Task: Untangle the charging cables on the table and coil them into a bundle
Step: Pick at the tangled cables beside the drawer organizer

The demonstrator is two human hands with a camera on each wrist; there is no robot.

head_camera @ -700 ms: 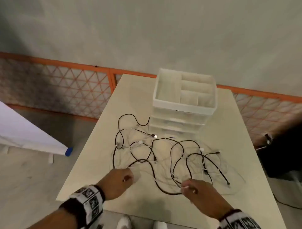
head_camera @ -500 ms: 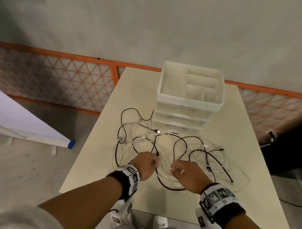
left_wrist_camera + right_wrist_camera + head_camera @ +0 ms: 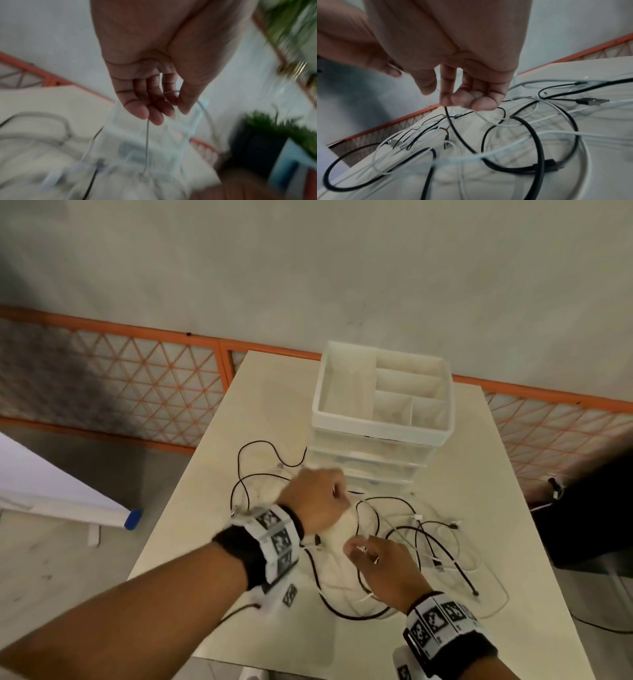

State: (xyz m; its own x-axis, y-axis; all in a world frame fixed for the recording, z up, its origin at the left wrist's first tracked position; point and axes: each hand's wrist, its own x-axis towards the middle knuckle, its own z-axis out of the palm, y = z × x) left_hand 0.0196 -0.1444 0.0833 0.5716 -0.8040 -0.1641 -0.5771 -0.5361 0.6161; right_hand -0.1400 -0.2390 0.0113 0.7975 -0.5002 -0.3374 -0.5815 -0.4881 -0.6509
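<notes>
A tangle of black and white charging cables (image 3: 411, 529) lies on the beige table (image 3: 274, 405) in front of a white drawer unit. My left hand (image 3: 337, 491) is raised over the tangle's far side. In the blurred left wrist view, the left hand (image 3: 164, 112) pinches a thin pale cable (image 3: 147, 135) that hangs down from it. My right hand (image 3: 356, 547) hovers nearer to me. Its curled fingers (image 3: 464, 102) pinch a white cable (image 3: 488, 121), and a black cable (image 3: 453, 128) drops from under them into the tangle (image 3: 530, 135).
The white drawer unit (image 3: 376, 431), with an open divided tray on top, stands at the table's far middle, close to my left hand. An orange lattice fence (image 3: 137, 378) runs behind the table. A white roll with a blue end (image 3: 133, 518) is on the left, and a dark object (image 3: 589, 508) on the right.
Both hands moved forward from the near edge onto the tangle. The left hand went furthest, up towards the drawer unit, and now lifts a cable. The right hand picked up strands.
</notes>
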